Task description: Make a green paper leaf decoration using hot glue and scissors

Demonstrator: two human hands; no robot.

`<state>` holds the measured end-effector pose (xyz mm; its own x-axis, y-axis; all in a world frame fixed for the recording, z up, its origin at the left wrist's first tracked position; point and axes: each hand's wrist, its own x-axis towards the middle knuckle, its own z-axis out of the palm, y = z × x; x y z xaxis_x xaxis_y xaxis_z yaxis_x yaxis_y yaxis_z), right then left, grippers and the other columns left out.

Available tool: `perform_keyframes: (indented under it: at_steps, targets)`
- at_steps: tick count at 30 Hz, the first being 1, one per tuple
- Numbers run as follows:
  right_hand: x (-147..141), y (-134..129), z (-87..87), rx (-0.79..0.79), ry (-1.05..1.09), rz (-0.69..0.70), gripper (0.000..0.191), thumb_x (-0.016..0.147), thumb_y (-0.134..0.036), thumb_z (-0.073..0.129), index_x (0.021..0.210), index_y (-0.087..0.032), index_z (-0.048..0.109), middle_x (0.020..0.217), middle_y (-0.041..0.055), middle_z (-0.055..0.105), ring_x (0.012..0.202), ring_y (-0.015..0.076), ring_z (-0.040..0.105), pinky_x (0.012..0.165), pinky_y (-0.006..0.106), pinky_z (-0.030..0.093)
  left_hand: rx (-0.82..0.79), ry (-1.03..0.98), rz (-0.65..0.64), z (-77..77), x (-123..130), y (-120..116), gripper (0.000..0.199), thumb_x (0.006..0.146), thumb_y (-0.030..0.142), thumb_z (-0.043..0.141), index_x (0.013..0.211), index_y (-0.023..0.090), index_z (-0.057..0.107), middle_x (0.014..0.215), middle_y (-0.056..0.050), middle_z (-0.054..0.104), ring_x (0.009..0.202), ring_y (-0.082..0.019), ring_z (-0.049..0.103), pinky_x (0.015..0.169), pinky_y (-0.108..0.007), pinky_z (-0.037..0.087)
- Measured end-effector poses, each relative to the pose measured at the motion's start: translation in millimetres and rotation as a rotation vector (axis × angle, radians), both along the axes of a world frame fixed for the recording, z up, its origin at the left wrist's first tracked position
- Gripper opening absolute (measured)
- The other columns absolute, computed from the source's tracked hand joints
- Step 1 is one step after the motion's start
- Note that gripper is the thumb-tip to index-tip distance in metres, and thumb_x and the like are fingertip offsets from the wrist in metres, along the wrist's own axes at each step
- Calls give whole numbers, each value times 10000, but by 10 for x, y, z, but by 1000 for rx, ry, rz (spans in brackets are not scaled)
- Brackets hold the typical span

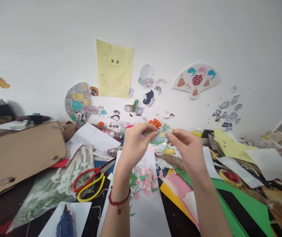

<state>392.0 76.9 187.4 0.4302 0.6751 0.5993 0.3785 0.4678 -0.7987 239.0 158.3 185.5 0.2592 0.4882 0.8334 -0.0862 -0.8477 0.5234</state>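
Observation:
A small, pale green flat piece with yellow patches (pixel 161 135), perhaps paper or cloth, is held up between both hands above the crowded table. My left hand (pixel 139 141) pinches its left edge between thumb and fingers. On the opposite edge, my right hand (pixel 185 144) grips with thumb and forefinger. Under the hands lies a long white sheet (pixel 151 210) strewn with pink and green scraps (pixel 144 180). Behind the held piece sits an orange beaded flower (pixel 155 123). A roll of brown twine (pixel 173 161) is below my right hand.
Scissors with red and yellow handles (pixel 91 184) lie on the left, near a cardboard piece (pixel 27 151) and a clear plastic bag (pixel 54 187). A blue glue gun (pixel 65 223) is at front left. Green sheets (pixel 249 204) and a tape roll (pixel 231 177) occupy the right.

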Motion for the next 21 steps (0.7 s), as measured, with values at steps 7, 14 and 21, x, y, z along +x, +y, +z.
perform_keyframes:
  at_steps: [7,14,21]
  targets:
    - [-53,-56,-2,94,-30,-96,95,787,-309,814,784,-215,797,725,-6,733,627,119,585,590,240,487,61,-34,67,42,58,-73,92,889,167,740,927,213,671,943,-6,745,889,-178,651,816,-323,475]
    - [-92,-94,20,99,-71,-105,104,807,-317,802,783,-216,795,697,-14,715,585,108,550,589,245,489,74,-33,19,57,108,-125,96,926,143,673,879,217,635,915,-16,710,891,-195,622,824,-347,460]
    - [-100,-113,26,98,-22,-25,71,804,-305,809,826,-238,810,715,-18,722,569,99,549,560,233,502,66,3,29,86,91,-168,95,941,153,649,883,219,615,925,-19,703,902,-192,622,829,-339,457]
